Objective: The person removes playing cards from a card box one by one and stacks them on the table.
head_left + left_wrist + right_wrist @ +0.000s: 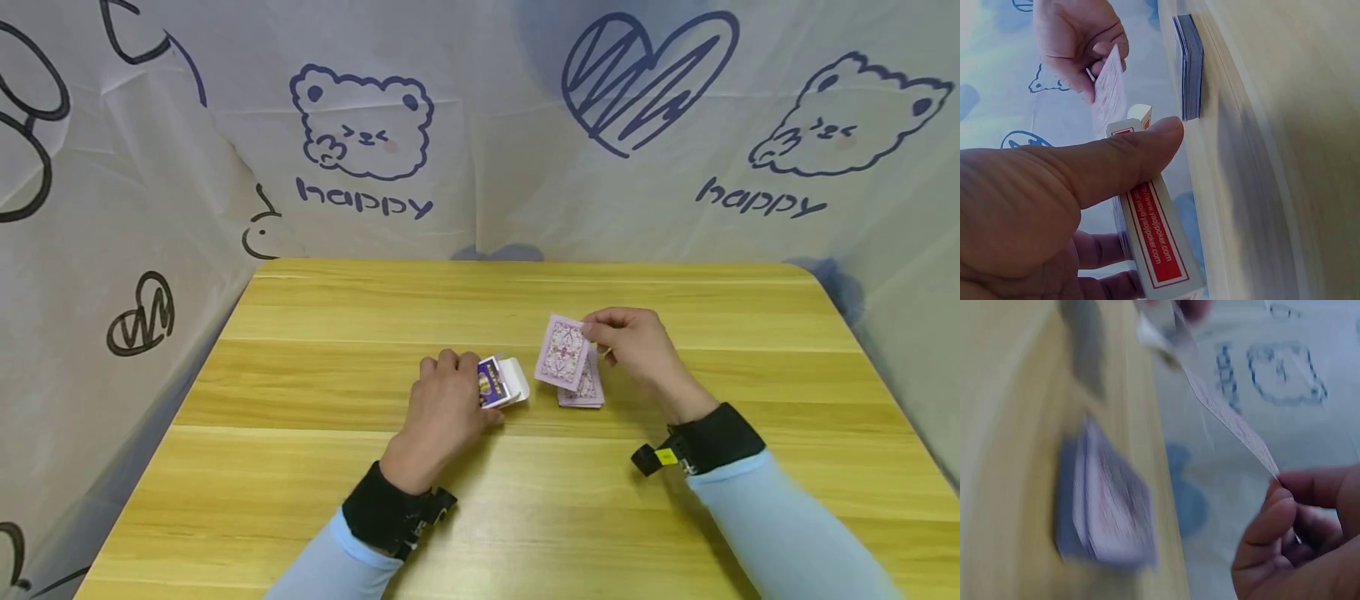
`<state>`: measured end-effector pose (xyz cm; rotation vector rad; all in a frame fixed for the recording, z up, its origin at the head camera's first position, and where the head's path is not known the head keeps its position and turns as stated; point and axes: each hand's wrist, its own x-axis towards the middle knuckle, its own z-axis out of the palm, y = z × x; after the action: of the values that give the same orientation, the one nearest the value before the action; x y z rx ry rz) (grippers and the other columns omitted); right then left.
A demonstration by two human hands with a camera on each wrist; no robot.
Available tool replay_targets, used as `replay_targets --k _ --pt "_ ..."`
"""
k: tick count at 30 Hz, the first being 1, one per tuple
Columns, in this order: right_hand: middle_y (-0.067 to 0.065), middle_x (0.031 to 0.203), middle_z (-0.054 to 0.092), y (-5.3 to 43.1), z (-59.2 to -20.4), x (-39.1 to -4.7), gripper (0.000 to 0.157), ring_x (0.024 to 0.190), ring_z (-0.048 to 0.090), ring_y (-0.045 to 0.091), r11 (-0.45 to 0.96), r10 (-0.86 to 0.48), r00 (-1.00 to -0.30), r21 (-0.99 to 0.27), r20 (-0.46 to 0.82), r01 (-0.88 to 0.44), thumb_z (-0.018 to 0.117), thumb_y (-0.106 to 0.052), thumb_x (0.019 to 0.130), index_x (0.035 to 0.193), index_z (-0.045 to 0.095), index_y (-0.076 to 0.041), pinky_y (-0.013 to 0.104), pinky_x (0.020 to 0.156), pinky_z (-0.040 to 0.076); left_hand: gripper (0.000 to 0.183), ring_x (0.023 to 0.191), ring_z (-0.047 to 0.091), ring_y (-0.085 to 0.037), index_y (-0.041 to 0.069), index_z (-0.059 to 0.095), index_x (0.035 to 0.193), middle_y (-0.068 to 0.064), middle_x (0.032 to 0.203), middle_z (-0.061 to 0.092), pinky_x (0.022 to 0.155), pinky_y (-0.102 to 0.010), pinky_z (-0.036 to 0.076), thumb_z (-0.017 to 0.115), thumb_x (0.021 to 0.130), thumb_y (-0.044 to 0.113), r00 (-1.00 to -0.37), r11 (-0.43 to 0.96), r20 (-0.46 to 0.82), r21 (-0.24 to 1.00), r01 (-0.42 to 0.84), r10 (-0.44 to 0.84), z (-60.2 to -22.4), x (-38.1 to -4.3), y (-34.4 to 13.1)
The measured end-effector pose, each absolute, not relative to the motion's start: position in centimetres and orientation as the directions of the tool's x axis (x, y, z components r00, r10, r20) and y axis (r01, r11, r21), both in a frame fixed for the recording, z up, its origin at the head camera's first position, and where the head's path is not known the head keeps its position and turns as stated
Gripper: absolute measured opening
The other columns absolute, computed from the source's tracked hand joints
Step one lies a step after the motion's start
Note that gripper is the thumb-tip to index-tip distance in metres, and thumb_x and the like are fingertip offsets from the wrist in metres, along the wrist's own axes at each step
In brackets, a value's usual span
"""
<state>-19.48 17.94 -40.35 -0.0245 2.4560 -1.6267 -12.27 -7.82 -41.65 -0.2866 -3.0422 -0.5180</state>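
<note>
A card [561, 354] juts left of the right grip [636, 343], which pinches one corner, probably to leave the rest free; the left grip [446, 398] clasps the box [491, 385], apparently steadying it. Between grips, the deck [581, 400] rests on the table [540, 517].

sleeves [795, 525]: light blue | wristbands [725, 437]: black | right wrist unit [646, 460]: black, yellow label [666, 457]

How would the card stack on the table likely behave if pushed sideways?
The card stack would probably slide apart in layers, as its edges look uneven and no band shows. It seems unlikely to tip, since it lies flat on the table.
</note>
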Motion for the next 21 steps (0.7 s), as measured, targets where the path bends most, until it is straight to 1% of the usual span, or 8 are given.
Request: replay_targets --k 4,9,14,17,19,21 --pt "0.015 0.095 0.056 20.0 -40.2 -21.1 0.025 0.077 0.050 0.026 0.484 -0.167 -0.957 -0.865 -0.238 0.131 0.059 -0.021 0.096 0.109 0.066 -0.001 0.033 0.061 0.046 0.078 0.093 0.046 -0.034 0.000 0.056 0.118 -0.019 0.109 0.056 0.068 -0.043 0.048 0.088 0.063 0.043 -0.981 0.925 0.074 0.326 0.195 0.181 -41.7 -12.2 -7.8" --pt "0.017 0.093 0.055 21.1 -41.0 -22.2 0.025 0.075 0.048 0.026 0.547 -0.185 -0.926 -0.818 -0.329 0.181 0.060 -0.020 0.095 0.109 0.066 0.000 0.034 0.062 0.043 0.078 0.093 0.046 -0.034 -0.001 0.056 0.118 -0.019 0.108 0.056 0.068 -0.042 0.048 0.089 0.062 0.043 -0.978 0.923 0.087 0.323 0.207 0.189 -41.8 -12.2 -7.8" --pt "0.013 0.093 0.056 21.0 -42.1 -22.8 0.025 0.076 0.049 0.026 0.578 -0.196 -0.919 -0.798 -0.341 0.173 0.060 -0.021 0.095 0.108 0.068 -0.001 0.034 0.063 0.043 0.078 0.093 0.046 -0.034 0.000 0.056 0.118 -0.019 0.108 0.056 0.067 -0.042 0.048 0.088 0.062 0.044 -0.978 0.922 0.083 0.326 0.208 0.191 -41.9 -12.2 -7.7" --pt "0.012 0.097 0.060 20.8 -42.7 -22.9 0.024 0.080 0.051 0.027 0.600 -0.199 -0.922 -0.785 -0.331 0.152 0.060 -0.021 0.094 0.106 0.068 -0.002 0.033 0.064 0.044 0.078 0.093 0.046 -0.033 0.000 0.056 0.118 -0.018 0.108 0.056 0.067 -0.042 0.048 0.088 0.063 0.043 -0.979 0.922 0.077 0.330 0.203 0.188 -41.9 -12.2 -7.7" --pt "0.013 0.100 0.062 20.6 -43.1 -22.9 0.022 0.081 0.051 0.028 0.626 -0.202 -0.927 -0.770 -0.315 0.125 0.061 -0.021 0.093 0.103 0.069 -0.003 0.033 0.064 0.044 0.077 0.092 0.045 -0.033 0.001 0.056 0.118 -0.018 0.108 0.056 0.066 -0.042 0.048 0.088 0.063 0.043 -0.979 0.921 0.074 0.332 0.203 0.189 -41.9 -12.2 -7.6" --pt "0.012 0.102 0.064 20.5 -43.4 -22.8 0.021 0.084 0.052 0.027 0.667 -0.210 -0.935 -0.741 -0.286 0.077 0.061 -0.021 0.093 0.101 0.070 -0.004 0.033 0.067 0.044 0.077 0.091 0.045 -0.032 0.001 0.055 0.119 -0.017 0.108 0.056 0.066 -0.042 0.047 0.089 0.063 0.043 -0.979 0.919 0.071 0.338 0.202 0.189 -41.9 -12.2 -7.6"
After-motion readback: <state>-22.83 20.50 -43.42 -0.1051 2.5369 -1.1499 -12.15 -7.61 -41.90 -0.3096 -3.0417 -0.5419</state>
